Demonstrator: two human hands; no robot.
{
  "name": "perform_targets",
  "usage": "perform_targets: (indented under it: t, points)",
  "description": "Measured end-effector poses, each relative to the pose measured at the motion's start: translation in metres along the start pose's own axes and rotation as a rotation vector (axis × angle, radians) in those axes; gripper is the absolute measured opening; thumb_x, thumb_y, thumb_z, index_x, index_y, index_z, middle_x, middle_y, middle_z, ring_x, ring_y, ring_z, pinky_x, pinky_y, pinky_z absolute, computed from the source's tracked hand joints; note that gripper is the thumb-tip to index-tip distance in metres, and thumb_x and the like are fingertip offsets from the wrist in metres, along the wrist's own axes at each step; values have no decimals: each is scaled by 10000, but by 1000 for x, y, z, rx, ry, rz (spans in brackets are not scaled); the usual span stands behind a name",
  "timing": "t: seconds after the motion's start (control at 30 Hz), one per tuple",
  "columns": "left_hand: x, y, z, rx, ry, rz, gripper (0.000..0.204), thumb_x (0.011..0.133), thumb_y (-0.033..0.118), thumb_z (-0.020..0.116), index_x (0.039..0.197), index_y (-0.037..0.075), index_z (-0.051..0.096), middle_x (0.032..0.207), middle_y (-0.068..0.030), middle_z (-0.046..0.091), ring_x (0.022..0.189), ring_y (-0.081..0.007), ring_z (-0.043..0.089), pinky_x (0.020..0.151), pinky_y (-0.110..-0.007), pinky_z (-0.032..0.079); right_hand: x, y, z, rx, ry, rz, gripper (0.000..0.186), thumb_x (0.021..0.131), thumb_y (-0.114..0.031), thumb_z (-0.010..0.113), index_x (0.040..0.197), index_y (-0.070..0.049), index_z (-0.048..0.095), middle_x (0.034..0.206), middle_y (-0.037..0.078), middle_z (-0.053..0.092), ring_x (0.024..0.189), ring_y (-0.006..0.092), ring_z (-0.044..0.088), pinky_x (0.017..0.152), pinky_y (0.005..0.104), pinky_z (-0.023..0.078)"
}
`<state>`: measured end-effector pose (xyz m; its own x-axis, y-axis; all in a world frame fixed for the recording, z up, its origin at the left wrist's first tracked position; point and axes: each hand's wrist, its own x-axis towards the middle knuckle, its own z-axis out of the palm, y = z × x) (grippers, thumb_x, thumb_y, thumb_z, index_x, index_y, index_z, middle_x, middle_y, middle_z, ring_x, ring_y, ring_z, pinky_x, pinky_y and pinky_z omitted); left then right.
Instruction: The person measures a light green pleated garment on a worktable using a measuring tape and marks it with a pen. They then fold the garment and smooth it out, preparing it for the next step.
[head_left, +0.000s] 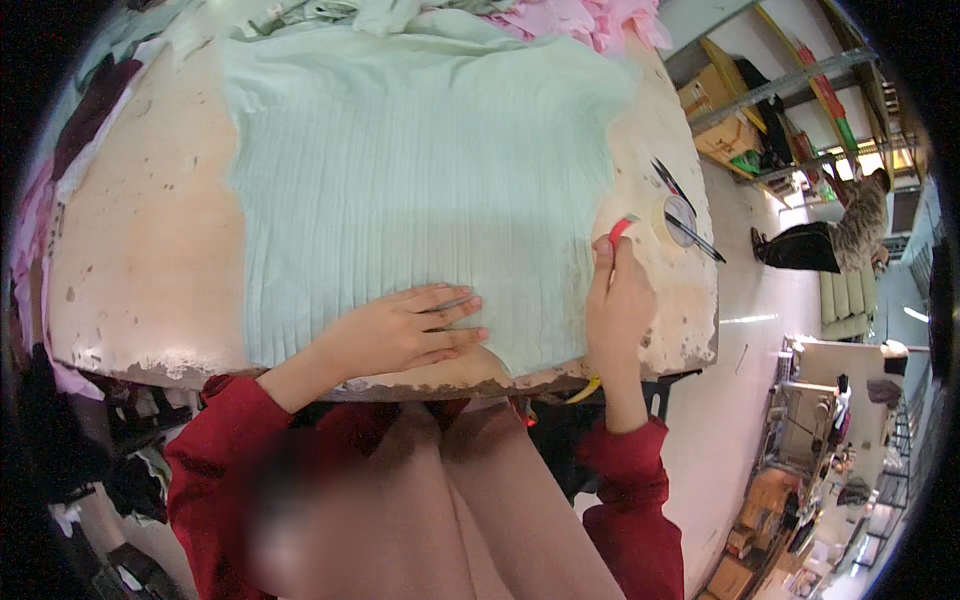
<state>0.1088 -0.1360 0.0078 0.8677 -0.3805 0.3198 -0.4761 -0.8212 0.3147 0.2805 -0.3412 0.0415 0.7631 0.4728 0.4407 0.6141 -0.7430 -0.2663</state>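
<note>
A pale green ribbed garment [420, 170] lies spread flat over a worn beige worktable [140, 270]. My left hand [405, 332] rests flat on its near edge, fingers pointing right, with a thin metal tool under the fingers. My right hand [615, 295] is at the garment's right edge, fingers closed around a small red-tipped marker or chalk [622, 229] that touches the cloth's edge. Both sleeves are dark red.
A roll of tape [672, 222] and dark pens or scissors [685, 215] lie on the table's right end. Pink cloth [590, 20] is heaped at the far edge, more fabric piles at the left. A person [840, 235] stands at the right near shelves.
</note>
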Motion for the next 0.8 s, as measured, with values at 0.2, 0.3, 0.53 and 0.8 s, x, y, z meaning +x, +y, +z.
perform_targets:
  t: [0.2, 0.3, 0.53, 0.8]
  points:
    - [-2, 3, 1, 19, 116, 37, 368, 893, 331, 632, 1220, 161, 638, 1319, -48, 582, 1203, -258, 540, 1064, -388, 423, -6, -77, 16, 166, -314, -311, 153, 941, -230, 550, 950, -78, 560, 701, 133, 594, 659, 327, 619, 562, 463, 473]
    - [-9, 3, -12, -1, 264, 29, 283, 889, 291, 649, 1120, 130, 673, 1234, -56, 622, 1112, -256, 566, 967, -368, 460, 6, -82, 10, 261, -234, -29, 220, 956, -277, 541, 1013, -65, 555, 704, 144, 622, 623, 344, 618, 543, 472, 457]
    - [-76, 20, -83, -209, 569, -889, 191, 903, 148, 619, 1056, 43, 665, 978, -88, 661, 834, -227, 583, 703, -329, 477, 36, -86, -5, 715, -571, 70, 242, 1023, -260, 465, 1149, -60, 515, 681, 98, 599, 578, 207, 591, 575, 332, 466]
    - [-170, 58, -95, -804, 600, -1297, 244, 928, 65, 558, 1155, -6, 609, 771, -53, 621, 699, -96, 569, 638, -248, 469, -40, -219, 26, 1188, -1139, -86, 199, 893, -172, 671, 1001, -7, 699, 841, 103, 715, 543, 134, 620, 533, 261, 483]
